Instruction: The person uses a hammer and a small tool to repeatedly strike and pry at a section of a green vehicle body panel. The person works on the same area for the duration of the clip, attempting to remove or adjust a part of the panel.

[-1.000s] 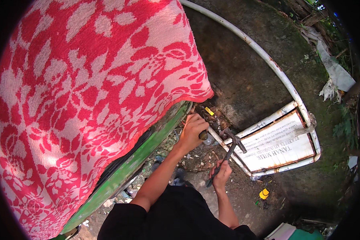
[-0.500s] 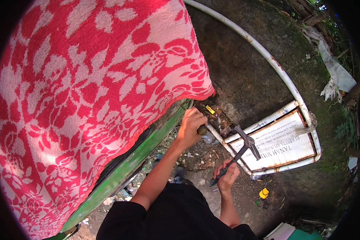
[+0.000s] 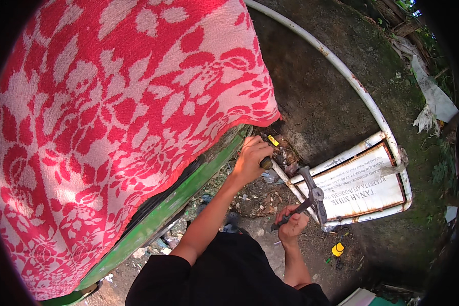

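The hammer (image 3: 318, 197) is right of the cloth (image 3: 137, 112), seemingly above the sign (image 3: 359, 183).

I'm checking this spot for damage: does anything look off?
Yes: the white sign panel appears upside down in this view and rusted at its edges, so it looks weathered. Litter lies scattered beside the green board.

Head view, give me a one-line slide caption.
Right hand gripping a hammer, left hand holding a handle, beside a red floral cloth.

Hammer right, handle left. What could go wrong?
A stray swing of the hammer in the right hand could strike the left hand, wrapped close around the dark handle. The hammer might also clip the white-framed sign, which shows behind it. Loose rubble on the ground could spoil footing.
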